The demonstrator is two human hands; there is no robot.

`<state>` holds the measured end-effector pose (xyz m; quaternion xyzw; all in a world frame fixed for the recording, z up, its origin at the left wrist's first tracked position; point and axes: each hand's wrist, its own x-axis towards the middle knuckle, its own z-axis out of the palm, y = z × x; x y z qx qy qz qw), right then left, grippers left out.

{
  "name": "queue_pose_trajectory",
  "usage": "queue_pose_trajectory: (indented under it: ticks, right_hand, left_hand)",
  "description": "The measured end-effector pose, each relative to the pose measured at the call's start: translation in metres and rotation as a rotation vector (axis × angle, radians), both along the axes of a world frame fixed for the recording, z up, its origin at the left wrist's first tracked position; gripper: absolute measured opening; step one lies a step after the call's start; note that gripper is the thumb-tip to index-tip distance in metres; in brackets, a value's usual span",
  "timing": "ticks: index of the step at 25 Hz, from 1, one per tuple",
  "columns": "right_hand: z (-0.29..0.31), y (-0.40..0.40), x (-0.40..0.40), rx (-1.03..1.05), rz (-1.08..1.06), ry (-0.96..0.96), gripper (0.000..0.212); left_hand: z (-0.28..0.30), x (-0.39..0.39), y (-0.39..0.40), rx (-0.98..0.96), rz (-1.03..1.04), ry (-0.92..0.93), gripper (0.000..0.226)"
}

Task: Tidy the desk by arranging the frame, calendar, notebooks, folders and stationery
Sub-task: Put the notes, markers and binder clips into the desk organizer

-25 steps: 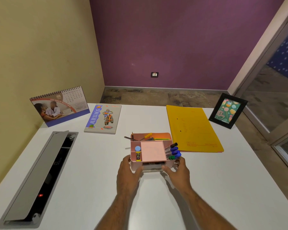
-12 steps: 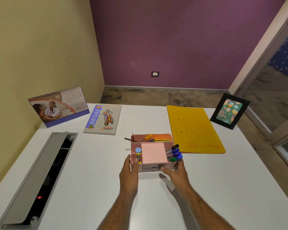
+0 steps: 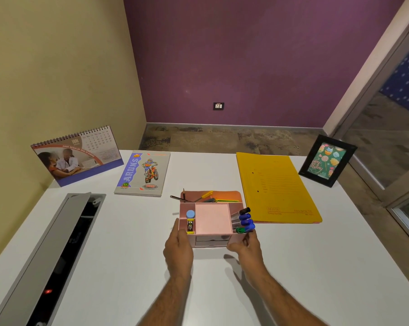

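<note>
Grips: left hand (image 3: 178,251), right hand (image 3: 247,249) | flank pink organizer (image 3: 211,218)

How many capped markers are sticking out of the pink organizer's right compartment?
4: a black-capped marker farthest back, two blue-capped ones in the middle, and a green-capped one nearest the right hand. More may be hidden beneath.
</note>
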<state>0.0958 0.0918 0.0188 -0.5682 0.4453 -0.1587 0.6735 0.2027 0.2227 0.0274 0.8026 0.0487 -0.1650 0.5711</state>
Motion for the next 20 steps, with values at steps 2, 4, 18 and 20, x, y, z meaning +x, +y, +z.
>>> queue_pose_trajectory:
  ticks: [2, 4, 18, 20]
  right_hand:
    - [0.006, -0.007, 0.016, 0.005, -0.003, -0.031, 0.07]
    - [0.012, -0.019, 0.036, -0.012, -0.012, -0.053, 0.069]
    - [0.002, -0.113, 0.168, -0.067, 0.012, -0.06, 0.076]
    - [-0.005, -0.119, 0.177, -0.066, 0.016, -0.05, 0.076]
  left_hand:
    - [0.011, 0.016, -0.008, -0.008, 0.003, -0.022, 0.039]
    - [0.026, 0.035, -0.02, -0.01, -0.004, -0.035, 0.038]
    - [0.021, 0.169, -0.105, -0.003, -0.046, -0.078, 0.037]
    - [0.013, 0.177, -0.11, 0.003, -0.032, -0.078, 0.037]
